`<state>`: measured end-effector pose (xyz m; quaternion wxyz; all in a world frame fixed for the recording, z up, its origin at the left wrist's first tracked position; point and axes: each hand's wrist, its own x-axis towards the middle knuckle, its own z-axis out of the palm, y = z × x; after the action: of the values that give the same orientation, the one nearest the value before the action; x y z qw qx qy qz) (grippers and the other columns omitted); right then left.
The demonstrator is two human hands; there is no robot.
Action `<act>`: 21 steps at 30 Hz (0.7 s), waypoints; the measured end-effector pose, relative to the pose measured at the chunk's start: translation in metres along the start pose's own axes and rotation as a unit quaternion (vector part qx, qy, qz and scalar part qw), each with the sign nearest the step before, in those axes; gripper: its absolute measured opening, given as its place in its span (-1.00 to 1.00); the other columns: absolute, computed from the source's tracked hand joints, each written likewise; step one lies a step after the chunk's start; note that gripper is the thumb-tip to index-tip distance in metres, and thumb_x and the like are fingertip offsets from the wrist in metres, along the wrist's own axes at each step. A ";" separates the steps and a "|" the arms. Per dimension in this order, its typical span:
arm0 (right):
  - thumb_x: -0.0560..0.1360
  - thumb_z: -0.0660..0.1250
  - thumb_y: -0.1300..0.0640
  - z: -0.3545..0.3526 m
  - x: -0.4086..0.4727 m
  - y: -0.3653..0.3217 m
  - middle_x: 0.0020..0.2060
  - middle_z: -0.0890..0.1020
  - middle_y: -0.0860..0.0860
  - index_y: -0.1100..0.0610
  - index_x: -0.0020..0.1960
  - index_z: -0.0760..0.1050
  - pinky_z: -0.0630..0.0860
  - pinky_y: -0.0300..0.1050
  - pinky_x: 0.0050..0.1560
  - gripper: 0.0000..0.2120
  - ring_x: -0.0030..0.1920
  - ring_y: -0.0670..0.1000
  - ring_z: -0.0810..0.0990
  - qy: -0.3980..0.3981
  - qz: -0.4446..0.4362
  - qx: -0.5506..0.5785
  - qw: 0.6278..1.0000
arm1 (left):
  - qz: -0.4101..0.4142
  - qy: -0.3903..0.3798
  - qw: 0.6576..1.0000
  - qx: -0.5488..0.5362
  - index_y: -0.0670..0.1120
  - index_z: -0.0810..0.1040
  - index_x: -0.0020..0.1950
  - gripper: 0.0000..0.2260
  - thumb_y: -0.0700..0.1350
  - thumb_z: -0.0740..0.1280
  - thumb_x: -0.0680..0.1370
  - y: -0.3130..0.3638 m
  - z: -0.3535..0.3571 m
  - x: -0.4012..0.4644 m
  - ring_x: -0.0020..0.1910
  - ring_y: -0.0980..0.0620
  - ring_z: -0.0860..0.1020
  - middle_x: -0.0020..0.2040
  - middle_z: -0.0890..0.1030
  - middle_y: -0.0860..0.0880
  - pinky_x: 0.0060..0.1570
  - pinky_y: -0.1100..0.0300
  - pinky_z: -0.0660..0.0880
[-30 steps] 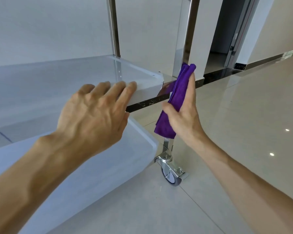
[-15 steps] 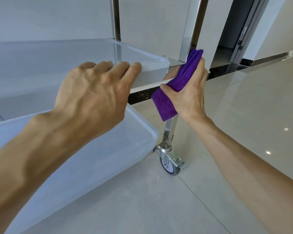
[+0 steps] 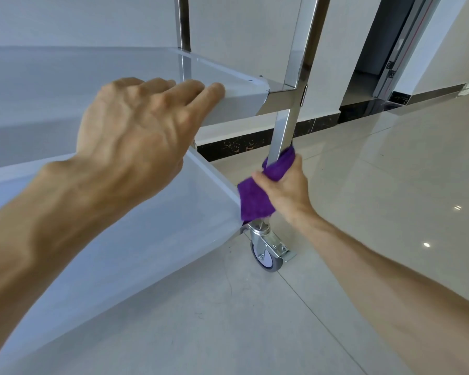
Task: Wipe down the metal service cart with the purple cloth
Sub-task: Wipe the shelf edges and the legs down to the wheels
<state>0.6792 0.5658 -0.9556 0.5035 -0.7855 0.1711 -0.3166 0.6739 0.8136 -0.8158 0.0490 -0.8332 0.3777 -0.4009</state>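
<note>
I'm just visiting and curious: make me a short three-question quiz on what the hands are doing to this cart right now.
1. True or false: the left hand holds the cloth.
2. Which part of the cart is the cloth wrapped around? A) the upper shelf B) the corner post C) the caster
3. Fill in: the right hand grips the cloth just above the ____.

Key:
1. False; the right hand grips it, and the left hand rests on the upper shelf's edge.
2. B
3. caster
</note>
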 end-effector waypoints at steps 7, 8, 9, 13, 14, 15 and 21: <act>0.32 0.55 -0.03 -0.011 0.032 -0.064 -0.11 0.59 -0.18 -0.06 0.06 0.31 0.47 -0.46 -0.22 -0.52 -0.18 -0.31 0.57 0.075 -0.094 0.052 0.991 | -0.008 0.009 1.000 -0.003 -0.06 0.35 0.44 -0.45 -0.36 0.25 0.46 0.001 -0.003 -0.002 -0.02 -0.24 0.59 0.18 0.60 -0.09 -0.27 0.05 0.28; 0.33 0.55 -0.02 -0.008 0.027 -0.053 -0.11 0.60 -0.18 -0.08 0.05 0.31 0.47 -0.47 -0.22 -0.53 -0.18 -0.31 0.58 0.061 -0.086 0.051 0.993 | -0.009 0.015 1.000 -0.003 -0.06 0.36 0.44 -0.44 -0.36 0.26 0.46 0.002 -0.003 -0.002 -0.03 -0.25 0.59 0.18 0.60 -0.09 -0.27 0.07 0.25; 0.35 0.55 -0.01 -0.006 0.020 -0.037 -0.10 0.61 -0.18 -0.08 0.06 0.32 0.47 -0.48 -0.22 -0.54 -0.18 -0.32 0.58 0.044 -0.069 0.049 0.995 | -0.007 0.020 1.000 -0.003 -0.06 0.36 0.45 -0.44 -0.36 0.26 0.46 0.002 -0.003 -0.001 -0.02 -0.24 0.59 0.19 0.60 -0.08 -0.27 0.09 0.23; 0.37 0.55 0.03 -0.001 -0.011 0.031 -0.09 0.63 -0.14 0.05 0.15 0.37 0.45 -0.46 -0.23 -0.53 -0.17 -0.30 0.60 -0.070 0.037 -0.001 0.997 | -0.006 0.028 1.000 -0.001 -0.04 0.35 0.45 -0.44 -0.36 0.23 0.47 0.003 -0.003 -0.001 -0.01 -0.23 0.59 0.19 0.61 -0.06 -0.28 0.09 0.20; 0.37 0.56 0.02 -0.001 -0.015 0.042 -0.09 0.63 -0.12 0.06 0.16 0.38 0.47 -0.43 -0.21 -0.51 -0.14 -0.25 0.62 -0.103 0.060 -0.005 0.993 | -0.009 0.028 1.000 -0.002 -0.04 0.35 0.45 -0.44 -0.37 0.23 0.48 0.003 -0.004 -0.002 -0.02 -0.23 0.59 0.19 0.61 -0.06 -0.28 0.09 0.19; 0.37 0.56 0.01 -0.003 -0.016 0.049 -0.08 0.63 -0.08 0.08 0.17 0.39 0.52 -0.35 -0.16 -0.50 -0.09 -0.15 0.64 -0.130 0.075 -0.005 0.989 | -0.012 0.029 1.000 -0.002 -0.04 0.36 0.45 -0.45 -0.37 0.22 0.48 0.004 -0.005 -0.002 -0.03 -0.23 0.59 0.19 0.61 -0.06 -0.29 0.09 0.18; 0.37 0.56 -0.02 -0.022 -0.024 0.040 0.00 0.60 -0.14 -0.05 0.17 0.34 0.46 -0.47 -0.16 -0.49 -0.03 -0.23 0.58 -0.150 0.044 -0.065 0.986 | -0.015 -0.003 1.000 -0.006 -0.07 0.33 0.48 -0.47 -0.33 0.25 0.51 0.005 -0.009 -0.005 0.10 -0.23 0.57 0.27 0.57 -0.08 -0.20 0.02 0.30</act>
<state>0.6487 0.5470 -0.9932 0.4847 -0.8467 0.1486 -0.1613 0.6625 0.8150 -0.8152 0.0390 -0.8400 0.3679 -0.3969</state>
